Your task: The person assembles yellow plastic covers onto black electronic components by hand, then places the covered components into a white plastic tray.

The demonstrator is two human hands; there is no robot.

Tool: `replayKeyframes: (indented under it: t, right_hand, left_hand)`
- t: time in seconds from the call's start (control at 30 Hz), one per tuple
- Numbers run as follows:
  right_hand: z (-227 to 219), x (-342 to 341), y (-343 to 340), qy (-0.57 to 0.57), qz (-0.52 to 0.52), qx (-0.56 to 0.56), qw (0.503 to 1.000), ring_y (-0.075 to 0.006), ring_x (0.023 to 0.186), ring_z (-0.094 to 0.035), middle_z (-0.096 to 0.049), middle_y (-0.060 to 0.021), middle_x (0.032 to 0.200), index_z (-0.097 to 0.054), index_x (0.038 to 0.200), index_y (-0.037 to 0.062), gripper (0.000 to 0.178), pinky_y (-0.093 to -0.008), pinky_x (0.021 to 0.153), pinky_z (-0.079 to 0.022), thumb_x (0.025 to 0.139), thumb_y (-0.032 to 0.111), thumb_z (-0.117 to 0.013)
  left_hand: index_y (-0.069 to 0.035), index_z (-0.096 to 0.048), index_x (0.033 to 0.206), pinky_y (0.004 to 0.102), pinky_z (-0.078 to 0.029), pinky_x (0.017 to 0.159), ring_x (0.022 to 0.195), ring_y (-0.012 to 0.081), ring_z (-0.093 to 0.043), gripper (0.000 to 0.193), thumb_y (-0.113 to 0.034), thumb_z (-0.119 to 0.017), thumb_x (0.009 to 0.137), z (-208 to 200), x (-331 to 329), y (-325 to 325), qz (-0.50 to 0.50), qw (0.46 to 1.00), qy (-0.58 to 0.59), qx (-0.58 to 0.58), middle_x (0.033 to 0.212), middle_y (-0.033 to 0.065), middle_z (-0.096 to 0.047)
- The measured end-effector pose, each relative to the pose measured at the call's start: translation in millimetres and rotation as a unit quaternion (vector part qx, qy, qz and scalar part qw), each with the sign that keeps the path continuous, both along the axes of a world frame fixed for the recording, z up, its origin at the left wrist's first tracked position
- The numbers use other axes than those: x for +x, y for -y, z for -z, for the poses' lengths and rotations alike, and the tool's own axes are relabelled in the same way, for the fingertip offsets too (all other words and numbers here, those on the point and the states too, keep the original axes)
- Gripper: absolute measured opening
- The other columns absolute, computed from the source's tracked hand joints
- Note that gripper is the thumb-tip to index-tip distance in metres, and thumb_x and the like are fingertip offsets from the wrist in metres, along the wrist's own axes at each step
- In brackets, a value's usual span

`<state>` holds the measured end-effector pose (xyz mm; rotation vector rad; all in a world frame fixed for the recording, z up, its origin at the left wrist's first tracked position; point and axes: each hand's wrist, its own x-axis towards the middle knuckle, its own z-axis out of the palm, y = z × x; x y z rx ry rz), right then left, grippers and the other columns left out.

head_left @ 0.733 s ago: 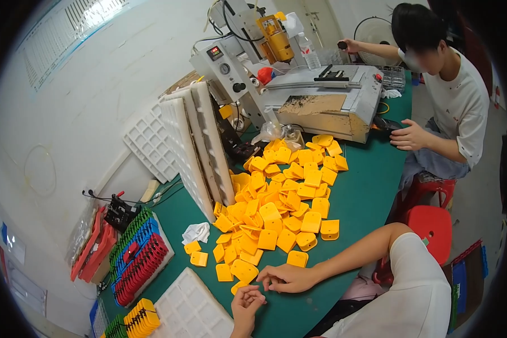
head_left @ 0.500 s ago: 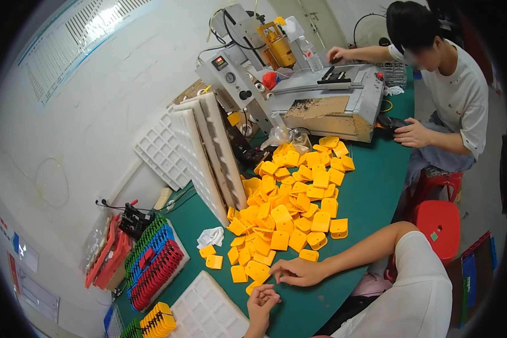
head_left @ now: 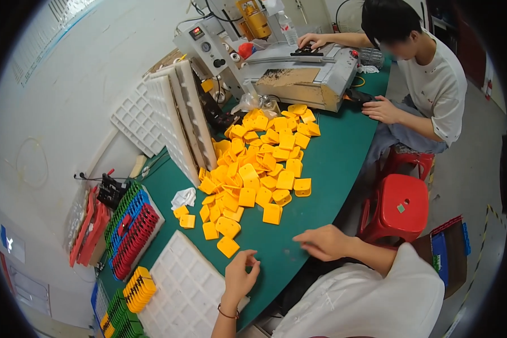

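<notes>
A heap of yellow, rounded plastic pieces (head_left: pixel 248 174), folded with two flaps, covers the middle of the green table. One yellow piece (head_left: pixel 228 247) lies at its near end, just beyond my left hand (head_left: pixel 242 273). That hand is loosely bent, thumb and fingers apart, with nothing visible in it. Over the table's right edge is my right hand (head_left: pixel 324 242), its fingers reaching left and no object showing in them. It is apart from the heap. A white gridded tray (head_left: pixel 177 281) lies left of my left forearm.
Stacked green, blue and red pieces (head_left: pixel 132 231) and yellow ones with black parts (head_left: pixel 139 289) stand at the left. White gridded panels (head_left: pixel 177 112) lean behind the heap. Beyond are a grey machine (head_left: pixel 298 79) and a seated co-worker (head_left: pixel 428 84). Red stools (head_left: pixel 400 205) stand right.
My right hand has pulled away from the heap, to the right and toward me. My left hand has shifted only slightly. The whole view has tilted, so the scene sits higher and further left.
</notes>
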<state>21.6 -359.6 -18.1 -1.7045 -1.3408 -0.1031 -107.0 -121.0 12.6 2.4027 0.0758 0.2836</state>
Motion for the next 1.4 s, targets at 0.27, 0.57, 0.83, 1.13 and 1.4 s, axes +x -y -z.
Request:
replayKeyframes:
  t: [0.27,0.57,0.83,1.13,1.4]
  right_hand:
    - [8,31,27,0.066,0.093,-0.019,0.993,-0.0288,0.079,-0.059,-0.059,-0.0126,0.091,-0.058,0.099,0.0039,0.022,-0.0355,0.065,-0.048,0.077,0.003,-0.057]
    - [11,59,-31,0.071,0.131,0.025,0.988,-0.0368,0.112,-0.043,-0.048,-0.0174,0.114,-0.057,0.093,0.0027,0.021,-0.0439,0.092,-0.037,0.072,0.002,-0.059]
    - [23,75,-32,0.045,0.211,-0.005,0.976,-0.0407,0.123,-0.032,-0.044,-0.0172,0.119,-0.059,0.087,0.0042,0.018,-0.0495,0.098,-0.029,0.069,0.0,-0.06]
    - [34,68,-32,-0.004,0.255,-0.054,0.965,-0.0371,0.123,-0.034,-0.045,-0.0159,0.122,-0.06,0.093,0.0056,0.023,-0.0473,0.099,-0.025,0.07,0.002,-0.058]
    - [31,72,-38,0.012,0.273,-0.049,0.961,-0.0334,0.121,-0.036,-0.045,-0.0148,0.124,-0.06,0.102,0.0045,0.028,-0.0442,0.099,-0.026,0.074,0.007,-0.06]
  left_hand:
    - [0.0,-0.059,0.095,0.0353,-0.047,0.066,0.074,0.0276,-0.059,0.019,-0.001,-0.062,0.076,-1,-50,60,-0.096,0.99,0.078,0.065,0.078,0.0113,-0.061]
    - [-0.001,-0.061,0.095,0.0343,-0.047,0.07,0.078,0.0281,-0.06,0.018,0.001,-0.062,0.077,8,-93,101,-0.219,0.968,0.11,0.058,0.084,0.0122,-0.063]
    - [-0.002,-0.061,0.094,0.0354,-0.048,0.072,0.08,0.0286,-0.06,0.018,0.003,-0.061,0.076,4,-87,107,-0.25,0.962,0.077,0.079,0.088,0.0128,-0.063]
    - [-0.002,-0.062,0.093,0.0357,-0.048,0.071,0.081,0.0292,-0.061,0.021,0.006,-0.063,0.073,-8,-67,99,-0.216,0.964,0.135,0.081,0.089,0.0124,-0.064]
    - [-0.003,-0.063,0.089,0.0342,-0.048,0.068,0.077,0.028,-0.062,0.018,0.006,-0.063,0.073,-8,-107,97,-0.185,0.975,0.123,0.016,0.086,0.0104,-0.065]
